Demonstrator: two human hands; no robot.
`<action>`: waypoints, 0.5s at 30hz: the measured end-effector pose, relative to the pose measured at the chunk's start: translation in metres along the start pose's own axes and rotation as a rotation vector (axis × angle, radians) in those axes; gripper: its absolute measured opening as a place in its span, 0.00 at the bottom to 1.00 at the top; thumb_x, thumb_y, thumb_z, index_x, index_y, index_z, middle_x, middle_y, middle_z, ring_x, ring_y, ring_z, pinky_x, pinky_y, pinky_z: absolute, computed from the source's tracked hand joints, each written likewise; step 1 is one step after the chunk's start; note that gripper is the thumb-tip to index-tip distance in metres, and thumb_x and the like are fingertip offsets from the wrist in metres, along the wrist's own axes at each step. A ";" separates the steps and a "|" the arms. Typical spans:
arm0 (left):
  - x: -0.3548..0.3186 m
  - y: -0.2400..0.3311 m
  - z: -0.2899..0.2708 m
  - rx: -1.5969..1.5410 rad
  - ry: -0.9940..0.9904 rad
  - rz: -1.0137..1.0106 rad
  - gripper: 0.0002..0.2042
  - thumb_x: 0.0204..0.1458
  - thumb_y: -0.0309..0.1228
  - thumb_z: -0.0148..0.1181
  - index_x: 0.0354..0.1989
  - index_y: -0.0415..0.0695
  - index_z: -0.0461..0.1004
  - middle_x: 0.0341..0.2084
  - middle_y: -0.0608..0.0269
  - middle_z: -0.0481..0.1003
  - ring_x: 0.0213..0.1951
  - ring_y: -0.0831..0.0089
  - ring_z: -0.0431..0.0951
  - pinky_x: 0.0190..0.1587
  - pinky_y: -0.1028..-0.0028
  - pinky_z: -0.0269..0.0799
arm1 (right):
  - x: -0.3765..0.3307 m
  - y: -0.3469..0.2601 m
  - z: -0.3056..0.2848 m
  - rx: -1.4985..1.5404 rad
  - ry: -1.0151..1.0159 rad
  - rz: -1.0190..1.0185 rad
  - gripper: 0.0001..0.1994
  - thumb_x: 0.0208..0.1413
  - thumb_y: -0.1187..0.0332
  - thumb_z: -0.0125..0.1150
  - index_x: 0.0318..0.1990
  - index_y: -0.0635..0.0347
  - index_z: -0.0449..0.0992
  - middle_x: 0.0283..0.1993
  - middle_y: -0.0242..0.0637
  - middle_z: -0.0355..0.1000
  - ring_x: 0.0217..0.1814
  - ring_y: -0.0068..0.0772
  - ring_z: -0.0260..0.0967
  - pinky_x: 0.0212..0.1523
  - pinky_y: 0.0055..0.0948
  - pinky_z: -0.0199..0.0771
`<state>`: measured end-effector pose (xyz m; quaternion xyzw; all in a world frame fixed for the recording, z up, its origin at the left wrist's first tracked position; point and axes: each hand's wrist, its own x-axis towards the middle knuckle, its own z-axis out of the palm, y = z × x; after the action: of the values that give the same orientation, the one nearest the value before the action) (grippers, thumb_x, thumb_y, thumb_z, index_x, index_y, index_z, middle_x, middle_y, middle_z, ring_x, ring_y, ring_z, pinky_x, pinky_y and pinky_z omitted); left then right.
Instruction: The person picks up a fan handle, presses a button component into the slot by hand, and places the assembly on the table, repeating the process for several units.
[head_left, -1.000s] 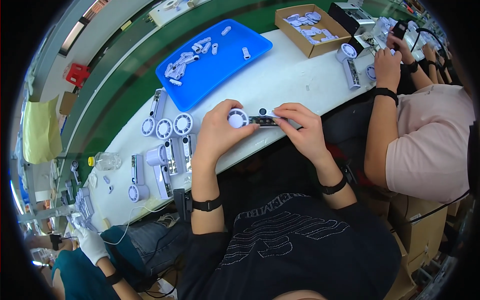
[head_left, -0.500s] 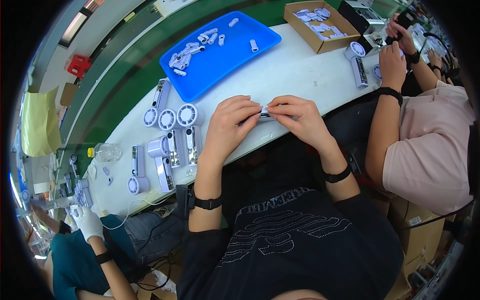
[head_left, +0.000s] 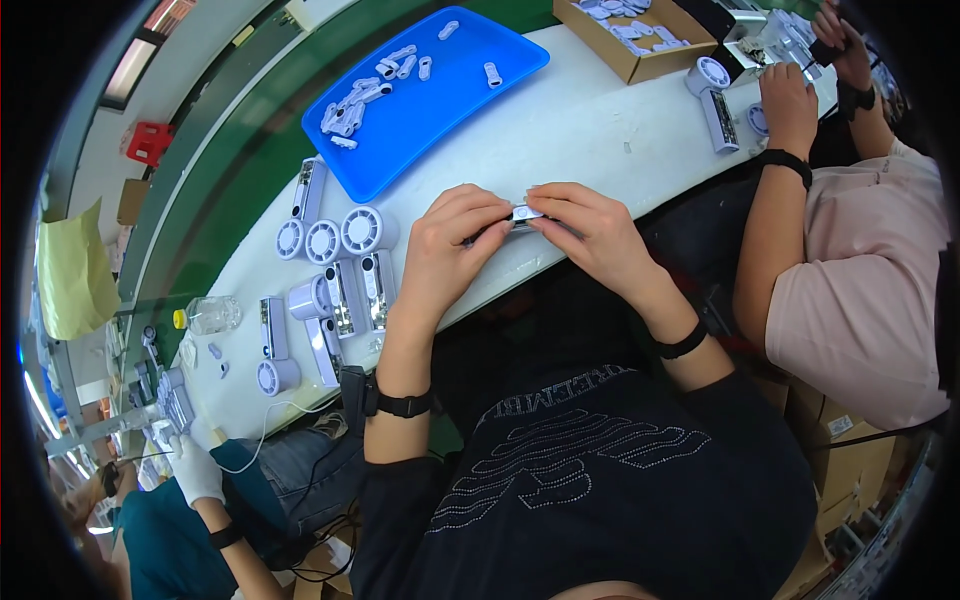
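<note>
- Overall, the work looks partway through along the long white surface (head_left: 560,130), with uncovered units at its left and loose small parts at its far side.
- Next in size, the blue rectangular plastic tray (head_left: 440,110) lies beyond the hands, toward the far left; the pale oblong plastic pieces (head_left: 345,115) in it are unfitted, mostly heaped at its left end.
- Farther right, the open brown cardboard box (head_left: 670,67) holds more pale plastic parts, also loose.
- Left of the hands, five lavender handheld fans with round grilled heads (head_left: 365,230) lie grouped; their bodies show open strips with inner parts exposed, so these appear unfinished. A similar fan (head_left: 718,115) lies at the far right, its strip bare too.
- Both forearms reach in from the near edge and converge at the middle of the surface's near side. The left hand (head_left: 455,240) angles rightward, the right hand (head_left: 590,230) leftward, knuckles up, fingers bent and tips almost meeting.
- Smallest, the narrow pale plastic part with a dark strip along it (head_left: 524,213) sits between the fingertips, near the surface's edge. Each hand is pinching it from its own side, thumb nearer the body, fingers beyond; most of it is hidden, so whether it is fully seated cannot be told.
</note>
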<state>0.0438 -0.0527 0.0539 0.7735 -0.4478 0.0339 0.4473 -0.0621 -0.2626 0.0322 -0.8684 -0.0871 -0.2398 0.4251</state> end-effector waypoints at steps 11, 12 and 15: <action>-0.034 0.036 0.046 0.811 0.068 0.045 0.24 0.50 0.29 0.73 0.58 0.48 0.84 0.58 0.61 0.81 0.67 0.56 0.77 0.70 0.39 0.66 | -0.012 -0.025 0.024 -0.535 0.058 -0.143 0.24 0.53 0.73 0.76 0.59 0.65 0.83 0.60 0.49 0.80 0.63 0.52 0.78 0.64 0.42 0.80; -0.036 0.035 0.046 0.815 0.079 0.044 0.24 0.50 0.29 0.73 0.58 0.48 0.84 0.58 0.61 0.81 0.67 0.56 0.77 0.70 0.39 0.66 | -0.014 -0.025 0.026 -0.579 0.073 -0.149 0.24 0.53 0.73 0.75 0.60 0.65 0.82 0.61 0.49 0.80 0.64 0.53 0.78 0.65 0.42 0.79; -0.030 0.030 0.046 0.748 0.082 0.035 0.23 0.50 0.31 0.73 0.58 0.46 0.84 0.59 0.61 0.81 0.67 0.57 0.77 0.71 0.43 0.66 | -0.009 -0.009 0.021 -0.411 0.036 -0.079 0.23 0.55 0.74 0.74 0.60 0.64 0.82 0.62 0.48 0.80 0.64 0.52 0.78 0.65 0.41 0.79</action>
<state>-0.0118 -0.0725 0.0328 0.8736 -0.3992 0.2337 0.1510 -0.0663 -0.2405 0.0226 -0.9284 -0.0630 -0.2844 0.2307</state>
